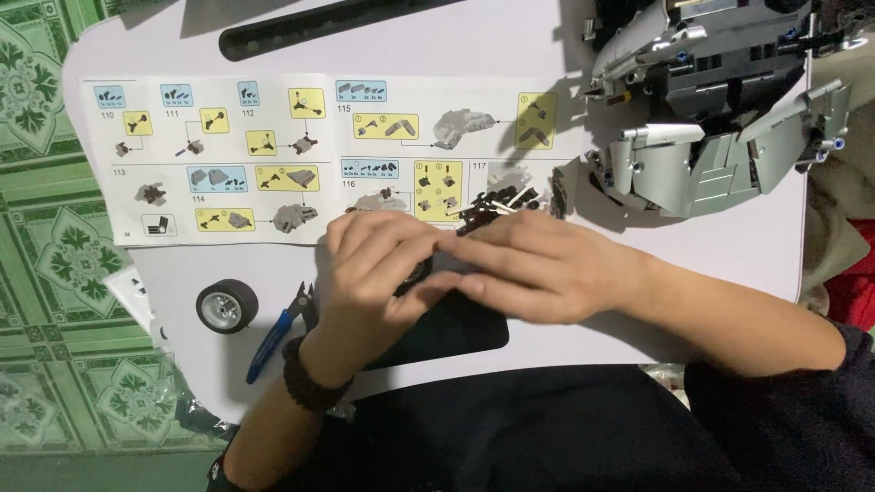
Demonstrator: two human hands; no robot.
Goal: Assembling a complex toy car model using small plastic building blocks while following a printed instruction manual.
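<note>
Head view showed my left hand [378, 273] and right hand [538, 269] meeting at the table's near edge, fingers curled together around a small dark part [415, 273] with a rounded edge. The part sat between both palms, mostly hidden, so I could not tell its long axis. A loose wheel [227, 305] and blue cutters [278, 333] lay left of my left wrist; the instruction sheet [273, 155] lay beyond.

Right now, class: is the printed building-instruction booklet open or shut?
Open: the instruction booklet lies spread flat on the white table, two pages of step diagrams showing.
</note>
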